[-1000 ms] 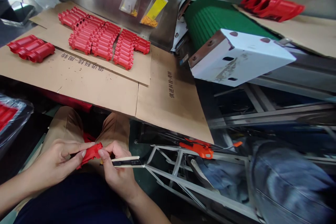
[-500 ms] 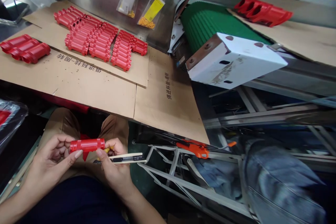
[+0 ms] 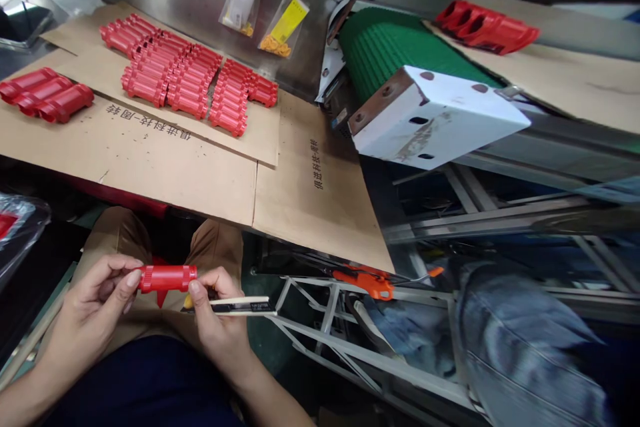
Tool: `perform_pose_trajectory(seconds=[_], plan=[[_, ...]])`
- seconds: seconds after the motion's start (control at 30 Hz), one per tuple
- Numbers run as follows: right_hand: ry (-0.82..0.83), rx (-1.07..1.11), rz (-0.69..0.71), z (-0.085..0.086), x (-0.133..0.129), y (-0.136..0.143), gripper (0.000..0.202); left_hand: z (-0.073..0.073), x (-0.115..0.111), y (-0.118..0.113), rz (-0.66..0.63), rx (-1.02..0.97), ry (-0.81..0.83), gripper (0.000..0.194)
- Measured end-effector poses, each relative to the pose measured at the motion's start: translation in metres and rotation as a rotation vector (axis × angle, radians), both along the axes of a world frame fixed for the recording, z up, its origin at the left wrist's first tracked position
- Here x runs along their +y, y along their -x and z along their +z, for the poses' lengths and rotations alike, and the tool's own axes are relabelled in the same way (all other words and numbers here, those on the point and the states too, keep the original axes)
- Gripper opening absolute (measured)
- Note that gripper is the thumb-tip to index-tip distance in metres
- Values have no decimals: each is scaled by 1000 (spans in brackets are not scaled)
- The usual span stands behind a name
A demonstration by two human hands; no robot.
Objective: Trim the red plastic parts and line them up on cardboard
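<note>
Above my lap, my left hand (image 3: 103, 300) is closed on the left end of a short red ribbed plastic tube (image 3: 167, 278), which lies nearly level. My right hand (image 3: 217, 313) is closed around a slim cream-and-black utility knife (image 3: 247, 306), its handle pointing right. A yellow bit shows by those fingers, and a dark tip pokes out on the left under the tube. The right thumb and fingertips are at the tube's right end; whether they press on it I cannot tell.
Rows of red tubes (image 3: 185, 77) and a separate red group (image 3: 47, 95) lie on cardboard (image 3: 200, 180). Behind are bags of yellow pieces (image 3: 277, 43). A green conveyor belt (image 3: 390, 47) with a white end bracket (image 3: 435, 120) stands right. An orange-handled tool (image 3: 367, 283) hangs below; a co-worker's denim leg (image 3: 520, 347) is nearby.
My left thumb has drawn back toward the tube's left end, baring more of the tube. The right fingers have shifted slightly. The whole view has moved a little.
</note>
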State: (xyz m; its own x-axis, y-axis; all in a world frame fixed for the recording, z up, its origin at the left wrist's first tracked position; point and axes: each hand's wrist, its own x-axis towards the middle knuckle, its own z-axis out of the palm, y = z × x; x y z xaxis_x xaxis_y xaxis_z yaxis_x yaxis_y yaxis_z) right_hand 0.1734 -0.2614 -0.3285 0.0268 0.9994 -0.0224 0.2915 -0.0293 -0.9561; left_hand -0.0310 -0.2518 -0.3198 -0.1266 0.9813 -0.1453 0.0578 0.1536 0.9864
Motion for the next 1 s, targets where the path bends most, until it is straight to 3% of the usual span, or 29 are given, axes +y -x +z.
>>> perform_pose_trajectory(seconds=[0.07, 0.13, 0.23, 0.33, 0.4, 0.57, 0.63, 0.77, 0.93, 1.0], plan=[[48, 112, 5, 0, 2, 0, 29, -1, 2, 1, -71, 39, -128, 13], [21, 113, 21, 1, 2, 1, 26, -5, 3, 0, -124, 34, -186, 20], [-160, -120, 89, 4, -2, 2, 19, -8, 4, -6, -34, -64, -120, 41], [-365, -274, 116, 4, -6, 4, 12, -7, 7, -16, 66, -158, -35, 32], [-463, -316, 117, 3, -7, 6, 12, -6, 8, -22, 57, -205, 25, 23], [-666, -431, 164, 3, -1, 7, 17, -2, 12, -27, 92, -119, -17, 39], [-681, -441, 149, 3, -1, 7, 18, 0, 15, -21, 93, -85, 7, 28], [-699, -413, 95, 0, -3, 7, 18, 0, 18, -11, 164, -327, 148, 38], [-716, -350, 114, -1, -5, 15, 15, 1, 10, -23, 34, -477, 262, 39], [-601, -288, 133, -1, -3, 16, 16, 4, 8, -26, 46, -542, 280, 33]])
